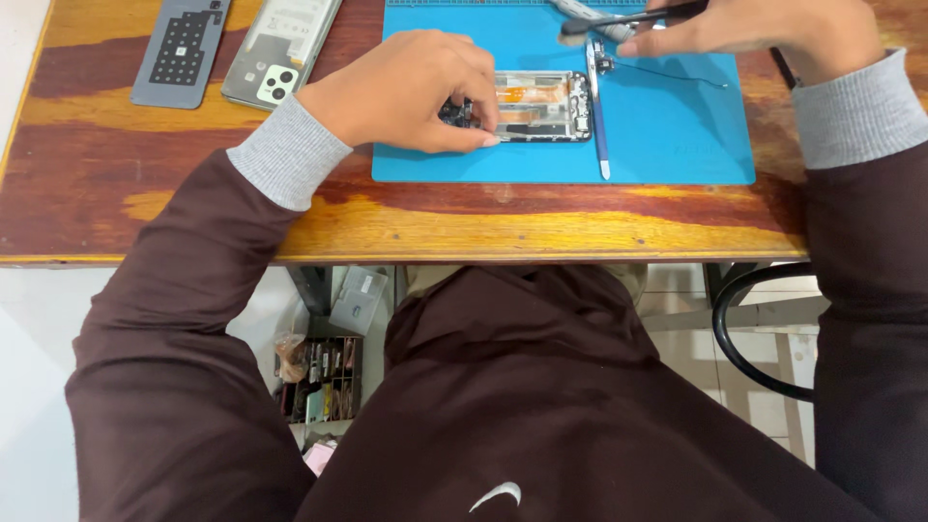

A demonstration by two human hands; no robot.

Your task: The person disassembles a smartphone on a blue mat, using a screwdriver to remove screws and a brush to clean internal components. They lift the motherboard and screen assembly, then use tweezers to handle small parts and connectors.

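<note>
Head view: left hand (411, 89) is pinning the opened phone (536, 106) on the blue mat (667, 135) near the table's far edge. Right hand (764, 29) is pinching a black tool (619, 19). Grey back cover (280, 48) and grey panel (181, 50) are lying at the far-left corner.

Wooden table (541, 227) with streaked red-brown and yellow varnish above a pale tiled floor (677, 333). A black curved chair frame (739, 362) stands at right; a cluttered small organiser (324, 377) sits beneath.
</note>
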